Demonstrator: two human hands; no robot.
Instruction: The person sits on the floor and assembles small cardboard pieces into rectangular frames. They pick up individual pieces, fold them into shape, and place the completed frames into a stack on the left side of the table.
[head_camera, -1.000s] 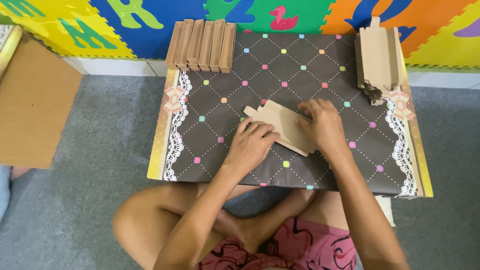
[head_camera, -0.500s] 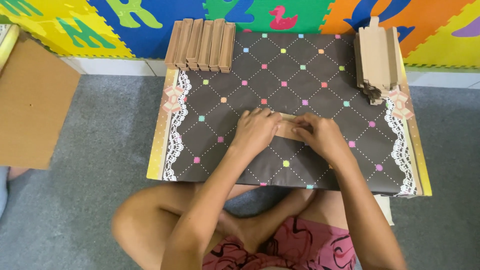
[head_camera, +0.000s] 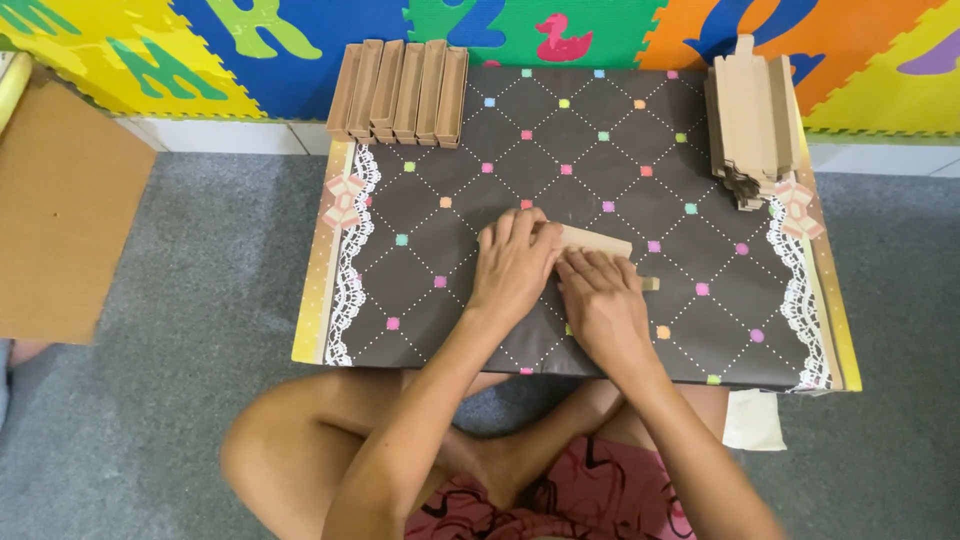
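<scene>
Head view: the left hand (head_camera: 515, 265) and right hand (head_camera: 603, 305) lie palm-down, side by side, pressing a flat cardboard piece (head_camera: 598, 242) onto the dark patterned table (head_camera: 480, 130). Its edge pokes out beyond the fingertips; neither hand closes around it.

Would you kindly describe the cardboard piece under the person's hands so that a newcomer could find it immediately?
Start at the low table with the dark, diamond-patterned cover. Near its middle, the left hand and right hand press down on a tan cardboard piece. Unlike the row of folded cardboard boxes at the far left corner and the stack of flat cardboard blanks at the far right, it lies alone.
</scene>
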